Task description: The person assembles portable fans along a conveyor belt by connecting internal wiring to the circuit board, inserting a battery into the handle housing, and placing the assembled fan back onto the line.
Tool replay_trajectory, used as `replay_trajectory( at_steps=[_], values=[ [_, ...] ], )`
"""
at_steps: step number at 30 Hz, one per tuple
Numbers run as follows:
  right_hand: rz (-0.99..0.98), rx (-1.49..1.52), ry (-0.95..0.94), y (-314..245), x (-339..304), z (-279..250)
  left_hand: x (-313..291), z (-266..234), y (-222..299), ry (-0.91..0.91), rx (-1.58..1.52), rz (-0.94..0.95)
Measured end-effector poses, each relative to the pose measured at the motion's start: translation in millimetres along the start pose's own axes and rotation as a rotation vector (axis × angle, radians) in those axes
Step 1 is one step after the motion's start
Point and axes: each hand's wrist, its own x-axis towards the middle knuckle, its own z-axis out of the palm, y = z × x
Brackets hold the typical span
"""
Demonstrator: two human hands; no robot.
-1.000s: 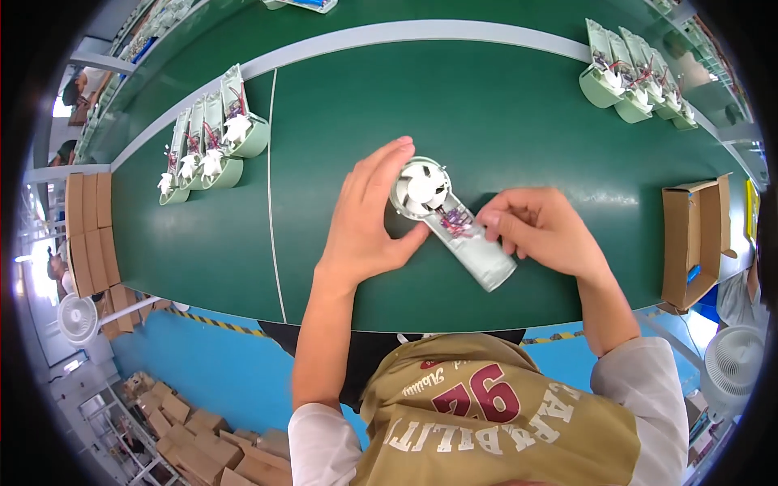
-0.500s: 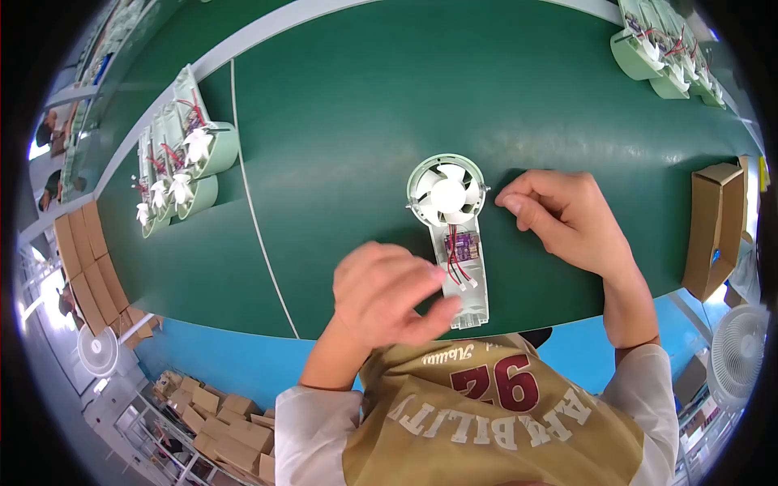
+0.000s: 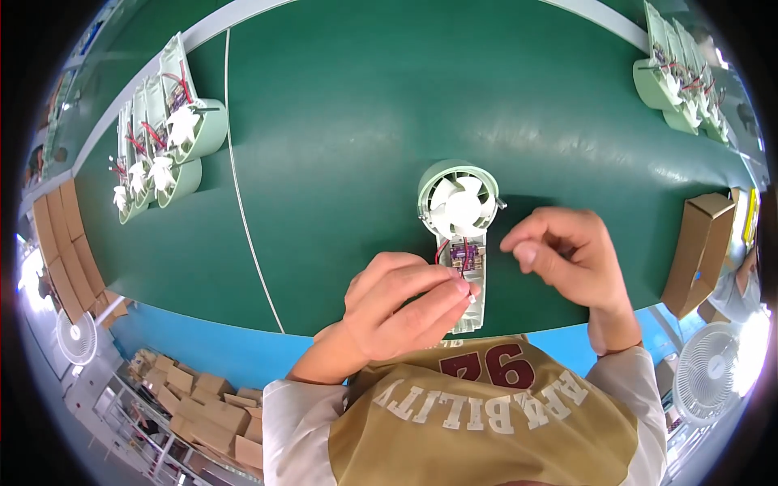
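Note:
A small handheld fan body in pale green lies on the table with its handle toward me. White blades sit inside its round ring, and a purple circuit board lies in the open handle. Over the handle, my left hand pinches a thin wire lead; its small white connector shows at the fingertips. Red wires run up toward the ring. My right hand hovers to the right of the fan, fingers loosely curled in, and I see nothing in it.
Several similar open fan bodies stand in a row at the far left, with more fan bodies at the far right. A cardboard box stands at the table's right edge. Cartons are stacked at the left edge of the green table.
My left hand has closed on a wire lead and lifted its connector off the handle. The fan has tilted, showing more of its ring's side. My right hand has moved slightly nearer me.

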Motion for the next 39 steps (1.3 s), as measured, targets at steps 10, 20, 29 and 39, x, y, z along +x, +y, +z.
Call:
replay_trajectory(
  at_steps=[10,20,29,39],
  values=[
    [0.37,0.33,-0.228,-12,-1,19,-23,23,12,0.105,0.105,0.1],
    [0.243,0.379,-0.014,6,-30,50,-47,28,33,0.211,0.028,0.02],
    [0.255,0.499,0.141,19,-66,74,-64,26,46,0.234,0.056,0.053],
    [0.373,0.608,0.151,29,-66,76,-71,27,40,0.172,-0.054,-0.003]
  ],
)
